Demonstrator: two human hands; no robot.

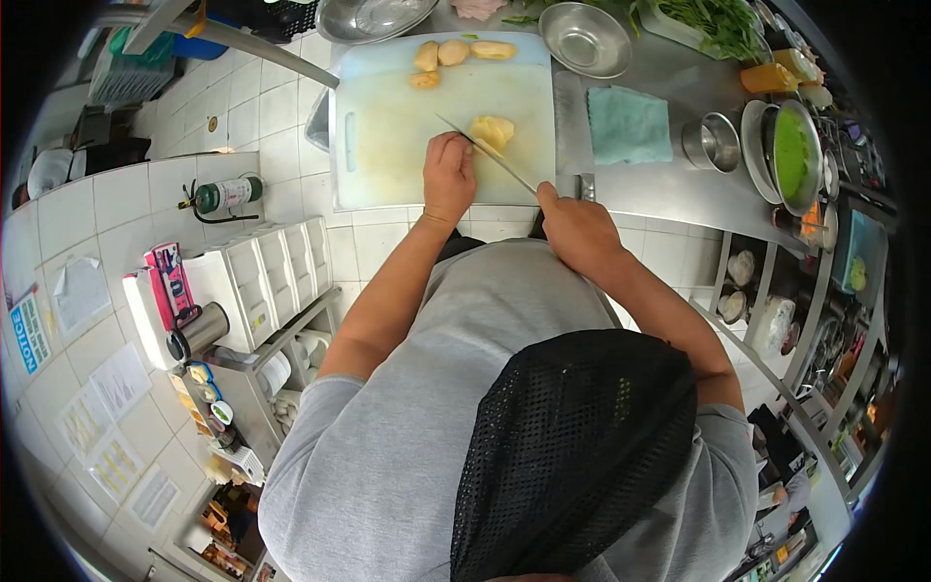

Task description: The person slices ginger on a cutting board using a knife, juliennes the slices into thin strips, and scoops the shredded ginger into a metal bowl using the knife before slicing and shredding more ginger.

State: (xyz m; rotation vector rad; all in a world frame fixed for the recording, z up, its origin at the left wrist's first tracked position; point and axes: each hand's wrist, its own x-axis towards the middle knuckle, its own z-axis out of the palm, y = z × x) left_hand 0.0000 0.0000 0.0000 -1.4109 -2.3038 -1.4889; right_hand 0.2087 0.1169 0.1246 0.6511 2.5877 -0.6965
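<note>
A large knife (504,167) points up and to the left over the white cutting board (388,145). Its handle is in my right hand (580,225), with the fingers wrapped round it. My left hand (449,177) is closed at the board's near part, beside the blade; whatever its fingertips hold, if anything, is hidden. Pale yellow cut pieces (493,132) lie against the far side of the blade, right of my left hand. Several peeled, potato-like pieces (453,52) rest near the board's far edge, one orange-tinted piece (424,80) just below them.
Right of the board lies a folded teal cloth (628,126), near a small metal pot (712,143). A metal bowl (585,40) stands behind. Leafy greens (713,29) fill a tray at the back right. A bowl of green contents (791,155) stands far right.
</note>
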